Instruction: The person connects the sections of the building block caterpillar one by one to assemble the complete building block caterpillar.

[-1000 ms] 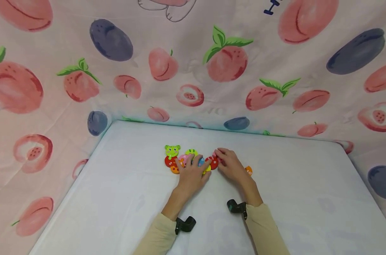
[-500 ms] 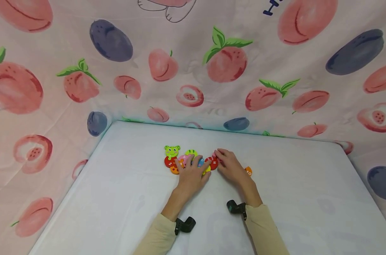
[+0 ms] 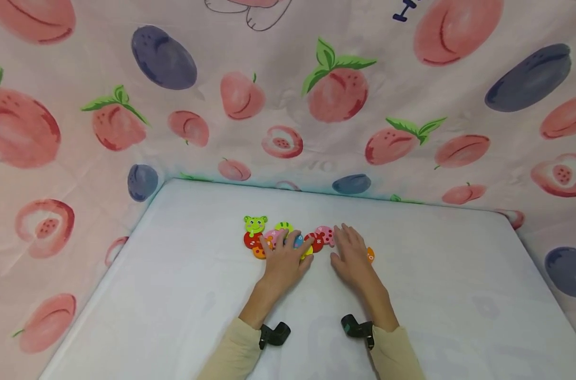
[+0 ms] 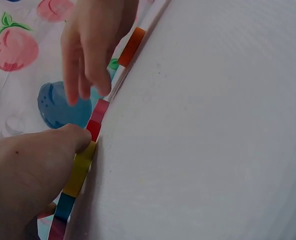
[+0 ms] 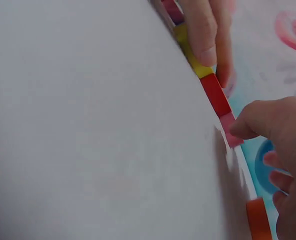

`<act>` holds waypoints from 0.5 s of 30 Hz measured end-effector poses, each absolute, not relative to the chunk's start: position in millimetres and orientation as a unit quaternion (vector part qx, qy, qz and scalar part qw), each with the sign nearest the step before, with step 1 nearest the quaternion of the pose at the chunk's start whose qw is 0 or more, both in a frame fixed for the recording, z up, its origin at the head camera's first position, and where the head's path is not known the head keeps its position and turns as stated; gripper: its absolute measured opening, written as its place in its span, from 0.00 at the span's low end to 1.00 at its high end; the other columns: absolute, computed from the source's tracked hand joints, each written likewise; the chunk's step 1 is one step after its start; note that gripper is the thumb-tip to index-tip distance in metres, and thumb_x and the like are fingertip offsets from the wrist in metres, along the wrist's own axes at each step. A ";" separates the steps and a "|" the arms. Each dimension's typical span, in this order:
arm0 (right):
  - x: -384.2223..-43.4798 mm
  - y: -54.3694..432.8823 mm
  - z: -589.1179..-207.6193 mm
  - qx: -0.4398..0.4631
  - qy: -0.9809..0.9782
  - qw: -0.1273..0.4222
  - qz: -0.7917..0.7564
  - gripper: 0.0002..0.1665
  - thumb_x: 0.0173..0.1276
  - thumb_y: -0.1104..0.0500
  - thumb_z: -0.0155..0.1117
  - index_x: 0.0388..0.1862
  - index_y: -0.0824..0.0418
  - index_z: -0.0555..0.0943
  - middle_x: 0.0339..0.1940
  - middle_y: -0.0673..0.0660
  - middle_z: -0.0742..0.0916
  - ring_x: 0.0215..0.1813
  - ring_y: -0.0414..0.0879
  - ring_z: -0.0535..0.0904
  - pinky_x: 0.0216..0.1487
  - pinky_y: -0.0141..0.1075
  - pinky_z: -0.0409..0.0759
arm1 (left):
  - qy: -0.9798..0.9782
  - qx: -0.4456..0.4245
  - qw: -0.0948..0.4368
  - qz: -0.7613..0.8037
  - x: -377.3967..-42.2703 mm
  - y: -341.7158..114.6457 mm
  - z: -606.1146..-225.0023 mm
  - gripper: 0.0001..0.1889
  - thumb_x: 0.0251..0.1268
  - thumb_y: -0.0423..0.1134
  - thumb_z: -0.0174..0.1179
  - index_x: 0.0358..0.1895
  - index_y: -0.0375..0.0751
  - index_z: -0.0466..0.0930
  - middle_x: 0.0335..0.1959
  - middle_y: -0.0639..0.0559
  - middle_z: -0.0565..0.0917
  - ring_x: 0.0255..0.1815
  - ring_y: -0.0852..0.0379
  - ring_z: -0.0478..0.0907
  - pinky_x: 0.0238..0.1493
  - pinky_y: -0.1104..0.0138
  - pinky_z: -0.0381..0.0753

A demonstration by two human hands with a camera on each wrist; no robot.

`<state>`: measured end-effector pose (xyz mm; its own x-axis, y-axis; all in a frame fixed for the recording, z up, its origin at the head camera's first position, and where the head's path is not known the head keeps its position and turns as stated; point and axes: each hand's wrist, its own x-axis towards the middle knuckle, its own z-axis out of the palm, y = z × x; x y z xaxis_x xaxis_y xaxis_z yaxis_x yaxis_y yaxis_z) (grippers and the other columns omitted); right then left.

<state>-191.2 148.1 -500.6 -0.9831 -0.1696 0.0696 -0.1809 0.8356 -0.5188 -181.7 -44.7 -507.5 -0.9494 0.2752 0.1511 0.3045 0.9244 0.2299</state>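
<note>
A caterpillar puzzle of flat, numbered, colourful pieces lies in a row on the white table. Its green face piece (image 3: 255, 224) is at the left end, above a red piece (image 3: 249, 240) marked 2. My left hand (image 3: 284, 266) rests spread over the middle pieces, hiding parts of them. Just right of its fingertips is a red piece (image 3: 314, 241) marked 8, joined by a spotted pink piece (image 3: 327, 234). My right hand (image 3: 356, 258), its fingers extended, hovers beside the pink one. Partly behind it, apart from the row, sits an orange piece (image 3: 370, 255).
The white table (image 3: 459, 295) meets a fruit-patterned cloth (image 3: 278, 95) along its back edge. More of that cloth hangs on the left side. Each wrist wears a small black camera (image 3: 275, 333) close above the tabletop.
My right hand has let go of the pink piece and moved right toward the orange one, its fingers straightening. The pink piece now shows fully next to the red one. My left hand stays put.
</note>
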 end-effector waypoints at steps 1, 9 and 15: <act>-188.5 151.0 -501.3 0.073 -0.956 0.018 0.283 0.41 0.64 0.58 0.61 0.75 0.61 0.60 0.77 0.64 0.62 0.78 0.62 0.52 0.71 0.63 0.61 | -0.979 -0.149 0.062 -0.128 -182.1 -45.3 -507.0 0.26 0.67 0.57 0.55 0.68 0.64 0.70 0.69 0.50 0.68 0.73 0.45 0.58 0.66 0.25 0.47; -175.9 175.0 -506.6 -0.124 -0.909 0.024 0.398 0.48 0.64 0.50 0.65 0.76 0.63 0.55 0.77 0.67 0.57 0.76 0.64 0.50 0.71 0.60 0.64 | -0.975 -0.155 0.066 -0.142 -183.0 -48.1 -505.6 0.25 0.68 0.56 0.54 0.68 0.63 0.71 0.69 0.49 0.68 0.73 0.44 0.58 0.65 0.24 0.45; -173.4 179.3 -510.6 -0.139 -0.906 0.024 0.399 0.53 0.61 0.47 0.68 0.76 0.65 0.53 0.77 0.69 0.56 0.76 0.65 0.50 0.71 0.63 0.61 | -0.975 -0.151 0.051 -0.155 -181.4 -47.2 -507.0 0.25 0.69 0.56 0.53 0.68 0.64 0.70 0.70 0.50 0.67 0.74 0.44 0.56 0.65 0.25 0.44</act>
<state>-173.4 179.3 -510.6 -0.9604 0.2704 -0.0672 0.2320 0.6426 -0.7302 -181.4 -47.2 -507.0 -0.9491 0.2791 0.1462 0.3106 0.9065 0.2859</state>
